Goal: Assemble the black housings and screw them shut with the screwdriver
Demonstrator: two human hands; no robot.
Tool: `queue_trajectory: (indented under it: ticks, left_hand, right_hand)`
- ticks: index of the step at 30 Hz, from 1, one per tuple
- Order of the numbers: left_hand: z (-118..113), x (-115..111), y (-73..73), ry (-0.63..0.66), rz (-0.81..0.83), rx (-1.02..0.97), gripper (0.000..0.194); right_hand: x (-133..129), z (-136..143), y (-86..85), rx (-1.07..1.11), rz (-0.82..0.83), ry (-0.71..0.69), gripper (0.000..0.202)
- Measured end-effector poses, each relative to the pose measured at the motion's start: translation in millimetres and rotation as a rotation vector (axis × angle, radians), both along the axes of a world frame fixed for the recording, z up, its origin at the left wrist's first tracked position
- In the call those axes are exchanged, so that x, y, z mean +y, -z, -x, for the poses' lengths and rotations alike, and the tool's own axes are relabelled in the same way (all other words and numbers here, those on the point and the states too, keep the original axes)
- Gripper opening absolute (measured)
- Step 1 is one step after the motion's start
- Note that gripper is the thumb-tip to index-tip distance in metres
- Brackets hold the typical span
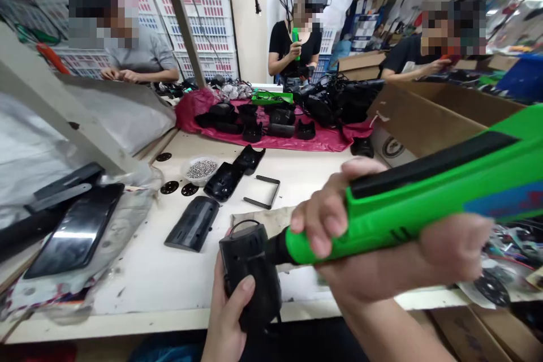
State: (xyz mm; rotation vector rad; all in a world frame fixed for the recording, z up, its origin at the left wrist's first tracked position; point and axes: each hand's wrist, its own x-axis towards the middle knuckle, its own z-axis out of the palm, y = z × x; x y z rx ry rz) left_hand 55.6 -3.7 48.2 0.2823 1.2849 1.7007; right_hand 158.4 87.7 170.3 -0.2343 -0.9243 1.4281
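Observation:
My right hand (382,243) is wrapped round a green electric screwdriver (407,198) with a black strip along its top. The tool's dark nose meets the right side of a black plastic housing (250,260); its very tip is hidden. Near the table's front edge, my left hand (231,305) grips that housing, thumb across its face. A thin black cord loops over the housing's top. Beyond it lie a curved black shell (192,223), further black shells (224,181) and a thin black U-shaped bracket (267,192). A bowl of small metal screws (201,169) stands behind them.
Several flat black discs (169,187) lie at the left. A pink cloth (186,110) bears more black parts at the back. A cardboard box (424,113) stands right, and a shelf post (184,28) rises at left. Several people work across the table.

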Motion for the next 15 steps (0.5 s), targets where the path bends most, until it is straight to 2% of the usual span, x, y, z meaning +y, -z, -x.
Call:
queue_trajectory:
  ticks: [4,7,11,15]
  left_hand:
    - [-3.3,6.5,1.2,-0.001,0.023,0.068,0.081]
    - [1.1,8.8,8.9,-0.003,0.01,0.147,0.078]
    - [4.6,10.7,12.5,0.0,0.011,0.162,0.079]
    - [-2.5,12.5,2.0,-0.011,0.032,0.13,0.078]
  right_hand:
    - [-9.5,8.8,11.7,-0.017,-0.03,-0.165,0.036]
    - [-8.2,13.3,18.3,-0.014,-0.084,-0.212,0.038]
    - [-5.1,15.1,16.1,-0.011,-0.106,-0.179,0.036]
    - [-4.6,16.6,18.8,-0.029,-0.109,-0.134,0.038]
